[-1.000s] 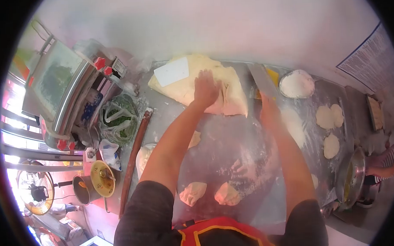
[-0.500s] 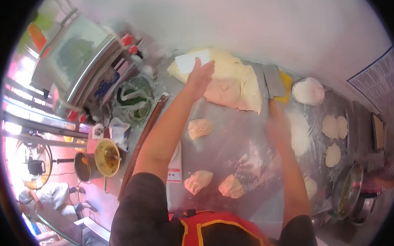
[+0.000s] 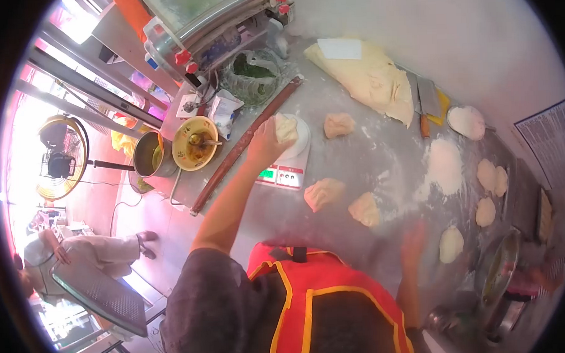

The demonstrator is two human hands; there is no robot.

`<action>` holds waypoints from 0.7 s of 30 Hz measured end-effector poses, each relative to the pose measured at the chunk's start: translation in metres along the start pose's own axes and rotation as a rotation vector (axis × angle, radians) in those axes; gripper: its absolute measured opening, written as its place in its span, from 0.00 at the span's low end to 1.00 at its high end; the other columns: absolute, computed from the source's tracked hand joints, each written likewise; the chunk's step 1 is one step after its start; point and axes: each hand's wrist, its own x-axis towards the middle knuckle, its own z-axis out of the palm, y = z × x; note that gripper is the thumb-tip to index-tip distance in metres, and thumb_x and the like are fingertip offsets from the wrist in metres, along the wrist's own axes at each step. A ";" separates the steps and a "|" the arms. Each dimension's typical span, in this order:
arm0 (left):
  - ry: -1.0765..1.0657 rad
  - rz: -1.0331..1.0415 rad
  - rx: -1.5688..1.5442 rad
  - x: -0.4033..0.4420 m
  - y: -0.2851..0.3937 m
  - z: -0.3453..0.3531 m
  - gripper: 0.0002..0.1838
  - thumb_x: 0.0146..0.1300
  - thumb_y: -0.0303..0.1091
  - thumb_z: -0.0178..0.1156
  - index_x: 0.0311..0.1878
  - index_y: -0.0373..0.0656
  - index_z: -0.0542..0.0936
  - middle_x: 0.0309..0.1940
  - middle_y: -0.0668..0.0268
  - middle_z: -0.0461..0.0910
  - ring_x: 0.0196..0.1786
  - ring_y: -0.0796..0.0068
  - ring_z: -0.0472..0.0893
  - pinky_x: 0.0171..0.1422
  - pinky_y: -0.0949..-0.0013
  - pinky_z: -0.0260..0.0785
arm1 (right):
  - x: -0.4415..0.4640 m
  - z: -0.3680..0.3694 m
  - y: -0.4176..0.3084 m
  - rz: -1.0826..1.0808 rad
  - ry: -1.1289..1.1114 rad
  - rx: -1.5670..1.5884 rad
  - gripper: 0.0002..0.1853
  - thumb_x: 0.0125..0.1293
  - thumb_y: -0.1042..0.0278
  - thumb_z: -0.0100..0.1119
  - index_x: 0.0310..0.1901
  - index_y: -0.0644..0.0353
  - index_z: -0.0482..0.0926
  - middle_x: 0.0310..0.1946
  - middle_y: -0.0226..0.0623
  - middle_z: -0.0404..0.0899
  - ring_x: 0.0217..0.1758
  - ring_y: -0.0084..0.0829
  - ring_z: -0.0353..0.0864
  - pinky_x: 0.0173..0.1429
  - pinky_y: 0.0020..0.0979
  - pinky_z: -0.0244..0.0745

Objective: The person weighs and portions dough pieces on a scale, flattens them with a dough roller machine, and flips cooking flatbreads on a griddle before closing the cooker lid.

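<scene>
My left hand (image 3: 264, 143) has its fingers around a piece of dough (image 3: 286, 128) on the round plate of a kitchen scale (image 3: 300, 156), whose display glows green. Smeared by motion, my right hand (image 3: 413, 241) hovers over the steel worktop, between a lump of dough (image 3: 365, 209) and a flat dough round (image 3: 451, 244); its fingers cannot be made out. Another lump (image 3: 324, 194) lies in front of the scale, and one more (image 3: 339, 125) behind it. At the back is a large dough mass (image 3: 369, 80) with a white card (image 3: 339, 49) on it.
A cleaver (image 3: 424, 103) lies beside a yellow scraper (image 3: 442, 107) and a flour bowl (image 3: 466, 121). Loose flour (image 3: 444, 168) covers part of the worktop. A long rolling pin (image 3: 247, 146) lies along the left edge, near a yellow bowl (image 3: 195, 143). Another person (image 3: 80, 261) is at far left.
My left hand has moved from the large dough mass to the dough piece on the scale. My right hand has let go of the cleaver and come nearer. The view has shifted left.
</scene>
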 end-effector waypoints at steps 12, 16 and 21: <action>-0.245 -0.018 -0.459 -0.005 0.097 0.025 0.23 0.49 0.39 0.65 0.49 0.41 0.78 0.40 0.53 0.80 0.44 0.55 0.80 0.49 0.60 0.71 | -0.044 -0.009 -0.054 0.064 0.025 0.194 0.27 0.60 0.75 0.52 0.62 0.62 0.61 0.51 0.45 0.69 0.43 0.34 0.72 0.46 0.32 0.71; -0.408 0.184 -0.512 -0.002 0.138 0.103 0.31 0.48 0.42 0.67 0.57 0.44 0.73 0.56 0.51 0.72 0.60 0.56 0.71 0.62 0.59 0.62 | -0.049 -0.007 -0.059 0.033 0.037 0.218 0.27 0.59 0.75 0.53 0.61 0.63 0.63 0.50 0.44 0.70 0.42 0.32 0.72 0.44 0.30 0.70; -0.328 0.173 -0.033 -0.037 0.163 0.117 0.33 0.53 0.41 0.62 0.64 0.50 0.65 0.65 0.50 0.59 0.68 0.52 0.58 0.69 0.55 0.51 | -0.053 -0.003 -0.074 -0.057 0.050 0.218 0.26 0.59 0.74 0.52 0.61 0.63 0.64 0.49 0.43 0.71 0.41 0.31 0.72 0.43 0.29 0.70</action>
